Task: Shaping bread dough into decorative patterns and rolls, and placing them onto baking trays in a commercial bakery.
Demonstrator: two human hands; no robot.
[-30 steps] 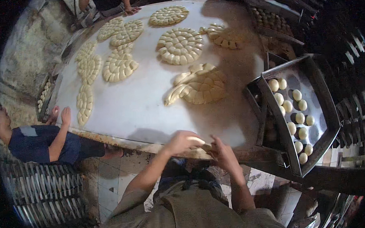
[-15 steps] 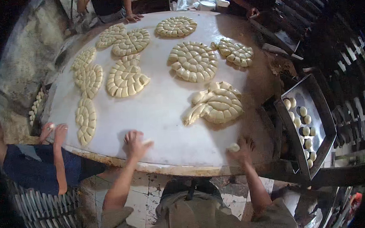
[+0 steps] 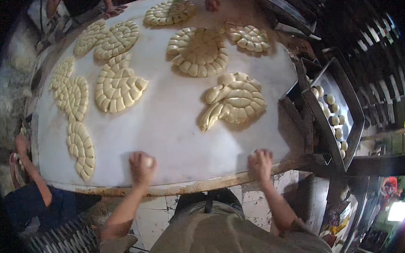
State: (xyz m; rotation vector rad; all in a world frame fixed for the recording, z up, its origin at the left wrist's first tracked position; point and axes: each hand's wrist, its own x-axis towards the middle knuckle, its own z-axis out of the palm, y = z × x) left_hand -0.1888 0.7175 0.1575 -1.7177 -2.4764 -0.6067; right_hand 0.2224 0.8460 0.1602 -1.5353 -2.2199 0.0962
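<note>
Close to the table's front edge, my left hand (image 3: pixel 141 172) curls around a small pale dough ball (image 3: pixel 148 162) pressed to the tabletop. Across from it, my right hand (image 3: pixel 262 165) is closed over another dough ball (image 3: pixel 253 153), mostly hidden by the fingers. Beyond the right hand lies a coiled mass of dough (image 3: pixel 237 99), partly cut, with a loose end toward me. A long narrow piece of cut dough (image 3: pixel 81 149) rests left of my left hand.
The white table (image 3: pixel 176 141) carries several scored dough coils, such as a large one (image 3: pixel 198 53). At right, a metal tray (image 3: pixel 345 103) holds several dough balls. Co-workers' hands appear at the left edge (image 3: pixel 21 144), far left (image 3: pixel 114 11) and far side (image 3: pixel 213 2).
The view has shifted, so the dough appears farther up and left. My fingers, spread before, have curled around the dough balls. A co-worker's hand at the far side has come over the table.
</note>
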